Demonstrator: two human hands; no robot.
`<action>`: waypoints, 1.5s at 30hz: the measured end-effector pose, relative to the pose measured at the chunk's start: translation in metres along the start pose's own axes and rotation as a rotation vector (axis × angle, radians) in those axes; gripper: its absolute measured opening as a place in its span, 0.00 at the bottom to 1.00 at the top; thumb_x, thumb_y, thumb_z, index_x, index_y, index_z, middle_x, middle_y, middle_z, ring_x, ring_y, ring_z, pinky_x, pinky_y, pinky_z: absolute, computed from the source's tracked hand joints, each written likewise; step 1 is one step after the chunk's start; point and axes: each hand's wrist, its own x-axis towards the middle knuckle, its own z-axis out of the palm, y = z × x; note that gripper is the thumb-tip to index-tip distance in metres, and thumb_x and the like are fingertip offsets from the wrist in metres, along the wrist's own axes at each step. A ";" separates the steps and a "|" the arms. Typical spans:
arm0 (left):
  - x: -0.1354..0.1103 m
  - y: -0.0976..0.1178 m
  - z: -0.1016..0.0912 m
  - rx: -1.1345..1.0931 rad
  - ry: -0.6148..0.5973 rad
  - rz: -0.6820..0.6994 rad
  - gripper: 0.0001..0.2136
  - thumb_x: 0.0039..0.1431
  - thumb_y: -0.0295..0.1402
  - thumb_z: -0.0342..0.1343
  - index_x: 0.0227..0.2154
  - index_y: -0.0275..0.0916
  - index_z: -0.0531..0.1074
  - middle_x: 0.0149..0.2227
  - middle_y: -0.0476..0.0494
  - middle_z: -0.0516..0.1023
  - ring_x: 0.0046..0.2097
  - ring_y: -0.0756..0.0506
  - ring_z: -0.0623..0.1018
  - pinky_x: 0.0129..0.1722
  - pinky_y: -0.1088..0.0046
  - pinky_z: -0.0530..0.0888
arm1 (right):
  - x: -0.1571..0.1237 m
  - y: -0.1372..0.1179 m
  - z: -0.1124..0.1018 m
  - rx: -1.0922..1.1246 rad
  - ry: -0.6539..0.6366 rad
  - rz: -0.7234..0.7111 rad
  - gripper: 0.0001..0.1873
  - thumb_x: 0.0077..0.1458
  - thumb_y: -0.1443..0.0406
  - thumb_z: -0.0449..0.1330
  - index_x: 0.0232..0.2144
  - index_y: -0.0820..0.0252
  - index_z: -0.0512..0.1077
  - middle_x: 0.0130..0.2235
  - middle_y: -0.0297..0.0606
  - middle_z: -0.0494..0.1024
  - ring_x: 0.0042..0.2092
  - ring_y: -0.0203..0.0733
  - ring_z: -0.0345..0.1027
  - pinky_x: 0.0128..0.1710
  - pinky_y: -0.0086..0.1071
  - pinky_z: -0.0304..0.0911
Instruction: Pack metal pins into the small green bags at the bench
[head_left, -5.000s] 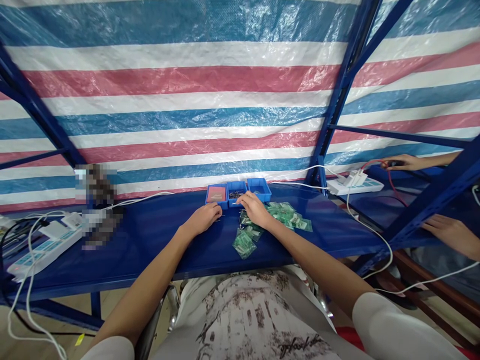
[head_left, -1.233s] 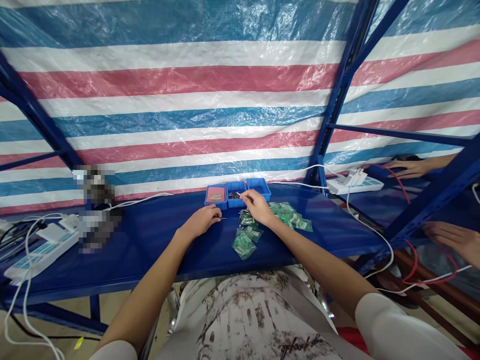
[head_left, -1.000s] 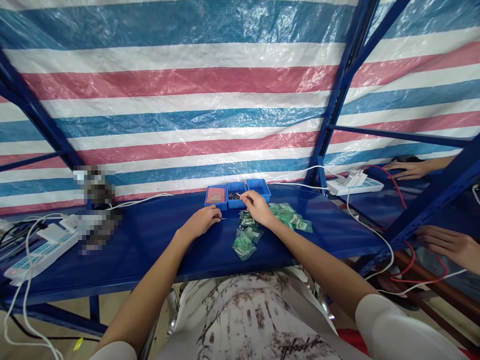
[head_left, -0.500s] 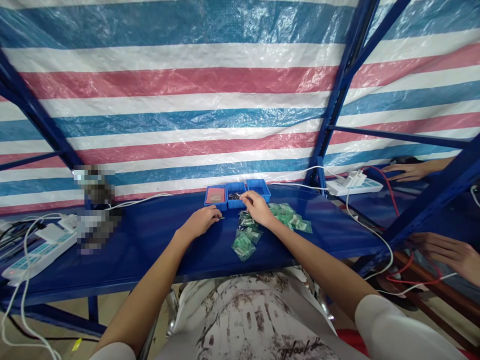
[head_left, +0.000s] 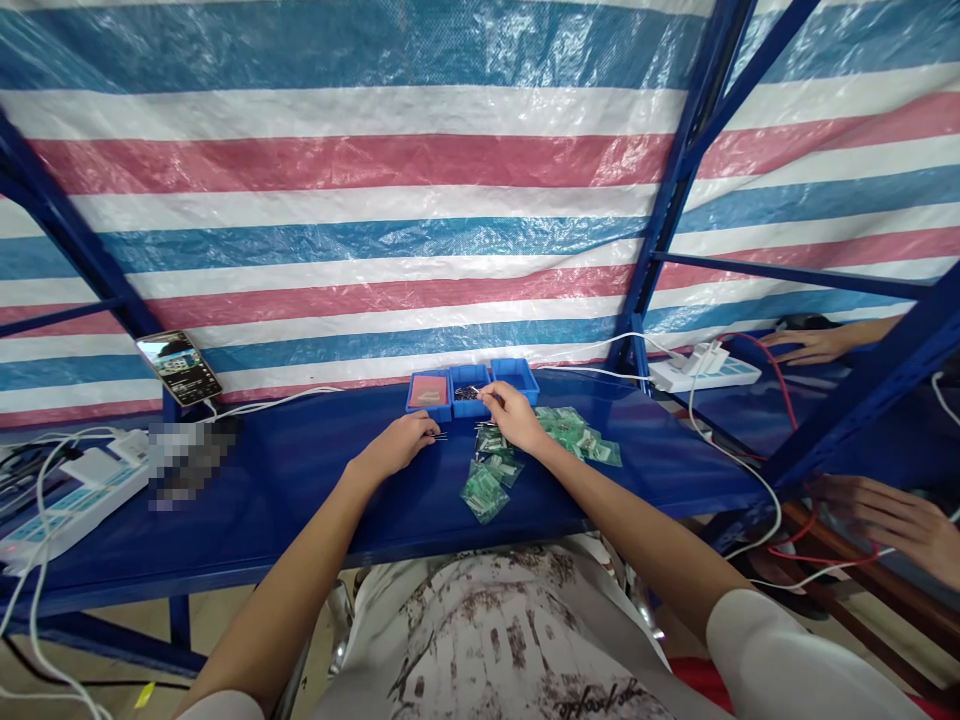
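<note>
My left hand (head_left: 405, 442) is closed in a pinch just above the table, with thin metal pins (head_left: 441, 436) sticking out past the fingertips. My right hand (head_left: 511, 412) reaches to the middle blue bin (head_left: 471, 408), thumb and forefinger pressed together over its right edge; what they pinch is too small to make out. Dark, thin metal pieces (head_left: 466, 393) lie in that bin. The left blue bin (head_left: 429, 413) holds a reddish pad or card (head_left: 430, 388). Small clear bags with green contents (head_left: 484, 490) lie below my right hand, and more green bags (head_left: 577, 436) lie to its right.
A right blue bin (head_left: 517, 372) adjoins the others. A phone (head_left: 178, 368) leans at the left post. Power strips with white cables stand at left (head_left: 75, 510) and right (head_left: 705, 372). Another person's hands (head_left: 814, 345) are at the far right, beyond the blue frame.
Both hands stay almost in place; the pins at my left fingertips show a little more. The view has shifted slightly.
</note>
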 end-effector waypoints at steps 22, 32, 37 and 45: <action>-0.001 -0.002 -0.002 -0.014 -0.014 0.007 0.16 0.76 0.31 0.47 0.47 0.37 0.81 0.47 0.35 0.80 0.47 0.41 0.81 0.50 0.67 0.76 | 0.000 -0.003 -0.002 -0.003 -0.022 0.015 0.16 0.72 0.54 0.53 0.41 0.55 0.76 0.43 0.42 0.78 0.37 0.46 0.72 0.38 0.38 0.66; -0.001 0.000 -0.001 -0.010 -0.006 -0.007 0.15 0.75 0.30 0.48 0.48 0.37 0.81 0.48 0.35 0.80 0.47 0.40 0.81 0.51 0.66 0.76 | 0.000 -0.002 -0.001 0.014 -0.011 0.035 0.16 0.71 0.52 0.53 0.41 0.55 0.75 0.43 0.41 0.77 0.33 0.44 0.71 0.35 0.38 0.66; -0.001 0.001 -0.002 -0.003 -0.005 -0.009 0.14 0.74 0.29 0.49 0.48 0.38 0.81 0.48 0.36 0.81 0.47 0.41 0.81 0.49 0.67 0.76 | 0.000 0.000 0.000 0.013 -0.005 0.031 0.16 0.71 0.52 0.53 0.41 0.55 0.75 0.42 0.41 0.78 0.32 0.43 0.70 0.35 0.38 0.66; 0.002 0.012 -0.005 0.045 -0.009 -0.040 0.14 0.74 0.33 0.51 0.47 0.38 0.82 0.47 0.36 0.81 0.45 0.41 0.81 0.49 0.66 0.76 | 0.004 0.000 0.001 0.387 -0.044 0.203 0.21 0.60 0.44 0.64 0.37 0.53 0.73 0.32 0.33 0.74 0.25 0.38 0.67 0.28 0.35 0.66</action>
